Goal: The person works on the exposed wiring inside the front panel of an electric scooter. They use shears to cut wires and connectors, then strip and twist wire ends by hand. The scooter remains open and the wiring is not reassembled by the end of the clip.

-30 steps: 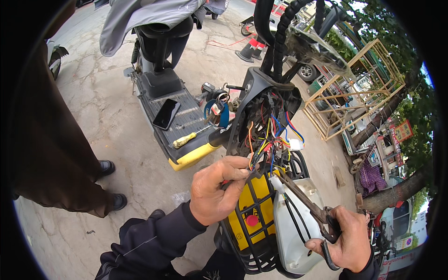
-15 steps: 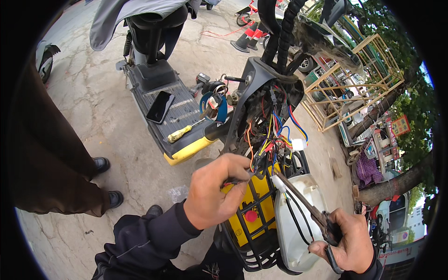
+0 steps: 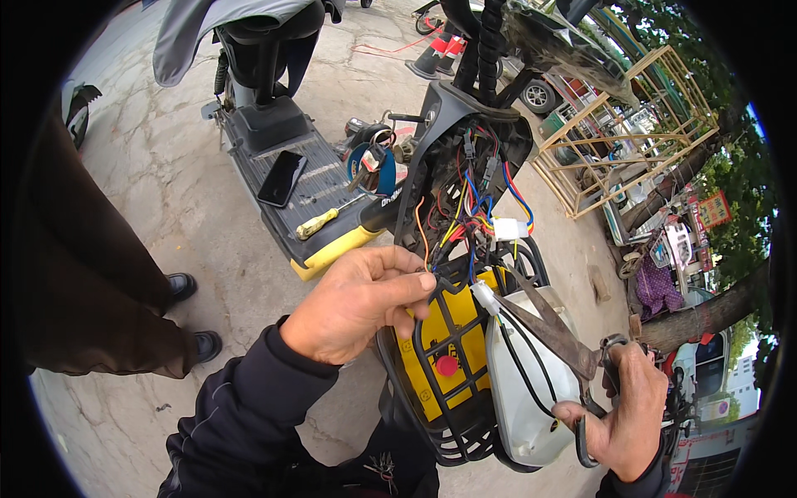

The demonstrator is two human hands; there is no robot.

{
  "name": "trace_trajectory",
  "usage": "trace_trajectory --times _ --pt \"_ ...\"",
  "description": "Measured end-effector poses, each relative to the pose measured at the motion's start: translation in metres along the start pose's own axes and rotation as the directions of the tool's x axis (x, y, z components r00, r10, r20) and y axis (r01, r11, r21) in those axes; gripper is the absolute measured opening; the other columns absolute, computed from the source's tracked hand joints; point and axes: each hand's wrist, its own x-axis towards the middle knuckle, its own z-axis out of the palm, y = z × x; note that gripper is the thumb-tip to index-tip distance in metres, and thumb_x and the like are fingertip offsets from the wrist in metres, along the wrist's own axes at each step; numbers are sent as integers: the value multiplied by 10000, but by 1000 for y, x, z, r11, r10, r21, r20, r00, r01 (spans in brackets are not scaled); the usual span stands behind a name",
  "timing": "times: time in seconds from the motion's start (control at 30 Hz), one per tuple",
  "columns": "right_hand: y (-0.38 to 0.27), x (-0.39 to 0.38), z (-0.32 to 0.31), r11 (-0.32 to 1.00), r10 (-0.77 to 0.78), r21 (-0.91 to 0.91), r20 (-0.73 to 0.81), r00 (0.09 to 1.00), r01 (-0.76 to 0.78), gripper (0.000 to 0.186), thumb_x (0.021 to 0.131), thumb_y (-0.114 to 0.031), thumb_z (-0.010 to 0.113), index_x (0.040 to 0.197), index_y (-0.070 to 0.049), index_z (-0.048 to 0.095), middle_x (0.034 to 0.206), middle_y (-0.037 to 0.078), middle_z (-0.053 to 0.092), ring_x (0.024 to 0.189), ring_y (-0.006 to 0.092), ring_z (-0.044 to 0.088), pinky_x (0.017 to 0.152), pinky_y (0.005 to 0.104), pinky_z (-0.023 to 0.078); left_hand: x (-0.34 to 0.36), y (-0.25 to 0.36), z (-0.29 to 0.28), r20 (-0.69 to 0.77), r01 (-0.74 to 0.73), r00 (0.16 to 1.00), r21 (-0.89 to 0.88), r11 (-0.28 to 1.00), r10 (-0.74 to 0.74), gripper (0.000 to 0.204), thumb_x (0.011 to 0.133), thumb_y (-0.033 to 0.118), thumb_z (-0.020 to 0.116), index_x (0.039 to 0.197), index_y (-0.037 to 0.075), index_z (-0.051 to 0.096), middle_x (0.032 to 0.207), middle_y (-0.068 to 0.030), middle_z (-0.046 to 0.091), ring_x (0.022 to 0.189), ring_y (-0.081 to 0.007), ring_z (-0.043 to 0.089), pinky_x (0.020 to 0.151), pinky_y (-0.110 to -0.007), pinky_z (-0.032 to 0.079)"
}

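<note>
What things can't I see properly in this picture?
All in the head view:
- What is between the left hand's fingertips: its own fingers cover it.
- Where each of the coloured wires goes: they tangle over one another.
- The standing person's upper body: the dark picture rim cuts it off above the trousers.
- The grey cloth's top: the upper edge cuts it.

Near the frame's centre, the left hand (image 3: pixel 357 303) pinches the lower end of an orange wire (image 3: pixel 425 236); at lower right, the right hand (image 3: pixel 629 407) holds spread scissors (image 3: pixel 554 334) by a white connector (image 3: pixel 485 297). Upper left, a phone (image 3: pixel 282 178) lies on a footboard (image 3: pixel 320 176).
</note>
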Motion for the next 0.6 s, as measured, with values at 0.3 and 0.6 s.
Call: trace_trajectory --times 0.3,0.6 --pt "-24 -38 -20 932 64 341 179 982 -123 687 793 -610 829 998 14 628 693 98 521 596 248 532 574 352 429 -4 -6 15 -22 -401 902 322 857 431 235 994 8 673 1194 -56 569 1090 -119 677 956 -165 691 888 -298 588" --pt "-18 -13 3 986 12 -166 -59 998 -22 656 682 -522 927 933 -19 589 750 115 589 602 330 614 558 411 477 11 -7 16 110 -443 893 50 895 436 294 987 24 696 1255 -30 588 1195 -178 708 1005 -185 705 942 -320 584"
